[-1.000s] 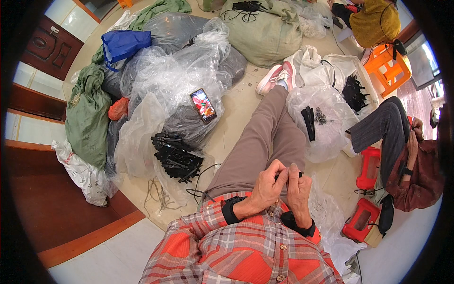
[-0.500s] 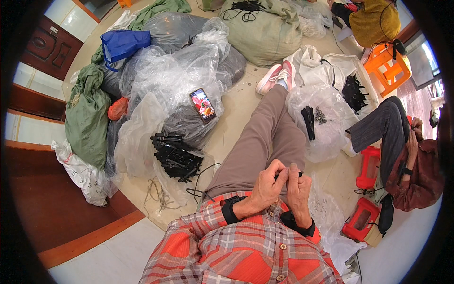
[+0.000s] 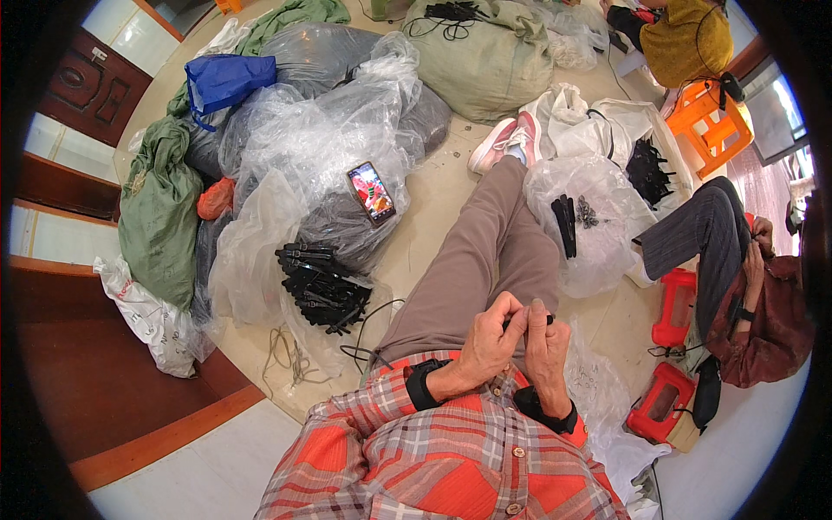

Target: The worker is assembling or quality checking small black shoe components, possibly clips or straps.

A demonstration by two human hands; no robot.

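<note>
My left hand (image 3: 490,345) and my right hand (image 3: 546,351) meet above my lap, fingers closed and thumbs close together. Both pinch a small black piece (image 3: 550,319); only its dark ends show between the fingers, so its full shape is hidden. To the left of my legs lies a heap of black straps with small buckles (image 3: 322,290), on clear plastic. Right of my shins, a clear plastic bag (image 3: 602,251) bears a few long black strips (image 3: 565,224) and a little cluster of dark metal bits (image 3: 588,212).
Large plastic-wrapped sacks (image 3: 303,130) fill the left, with a lit phone (image 3: 372,192) on top. Green sacks (image 3: 160,225) stand farther left. At right sit another person (image 3: 763,303), red plastic stools (image 3: 663,403) and an orange stool (image 3: 712,130). A cable (image 3: 355,351) runs beside my hip.
The picture on the phone's screen differs. My hands keep the same pinch in the same place.
</note>
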